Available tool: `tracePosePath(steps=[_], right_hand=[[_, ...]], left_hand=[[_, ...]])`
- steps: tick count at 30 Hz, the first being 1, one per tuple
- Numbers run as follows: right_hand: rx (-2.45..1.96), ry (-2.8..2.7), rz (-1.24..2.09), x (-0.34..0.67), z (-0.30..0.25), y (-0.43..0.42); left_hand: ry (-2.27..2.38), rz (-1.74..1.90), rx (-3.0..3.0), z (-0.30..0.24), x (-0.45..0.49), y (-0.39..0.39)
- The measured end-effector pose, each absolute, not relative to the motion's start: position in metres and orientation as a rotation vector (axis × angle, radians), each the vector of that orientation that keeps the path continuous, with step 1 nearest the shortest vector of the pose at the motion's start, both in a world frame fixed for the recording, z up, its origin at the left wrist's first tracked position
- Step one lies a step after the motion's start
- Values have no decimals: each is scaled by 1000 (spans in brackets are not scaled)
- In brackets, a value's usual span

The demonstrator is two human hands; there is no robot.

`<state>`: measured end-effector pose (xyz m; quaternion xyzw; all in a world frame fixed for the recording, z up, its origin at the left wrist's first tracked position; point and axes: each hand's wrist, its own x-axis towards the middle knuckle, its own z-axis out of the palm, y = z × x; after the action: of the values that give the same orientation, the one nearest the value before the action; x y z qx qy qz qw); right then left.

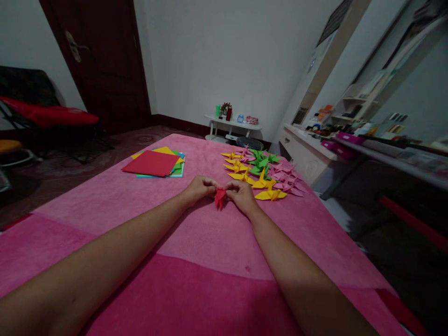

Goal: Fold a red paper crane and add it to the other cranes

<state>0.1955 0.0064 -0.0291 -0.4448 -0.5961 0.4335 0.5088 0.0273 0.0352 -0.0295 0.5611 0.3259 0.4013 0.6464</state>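
Observation:
My left hand and my right hand meet at the middle of a pink blanket. Both pinch a small folded red paper piece between their fingertips, and it hangs just above the blanket. To the right of my hands lie several folded paper cranes in yellow, green and pink, laid in rows. A stack of flat coloured paper sheets, red on top, rests to the left and further back.
A dark wooden door stands at the back left, beside a chair with a red cushion. A small white table with bottles is against the far wall. A cluttered desk runs along the right.

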Motion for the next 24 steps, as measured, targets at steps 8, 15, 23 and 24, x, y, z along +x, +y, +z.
tracePosePath(steps=[8,15,23,24], right_hand=[[-1074,-1444,1066,196,-26,6],[-1079,-1435,1073,196,-29,6],[-1112,-1241,1176,195,-28,6],[-1117,-1211,1197,195,-28,6]], left_hand=[[834,911,1338,-23,28,31],[732,894,1414,-27,26,34],[766,1052,1277,-30,30,36],[765,1070,1272,-30,30,36]])
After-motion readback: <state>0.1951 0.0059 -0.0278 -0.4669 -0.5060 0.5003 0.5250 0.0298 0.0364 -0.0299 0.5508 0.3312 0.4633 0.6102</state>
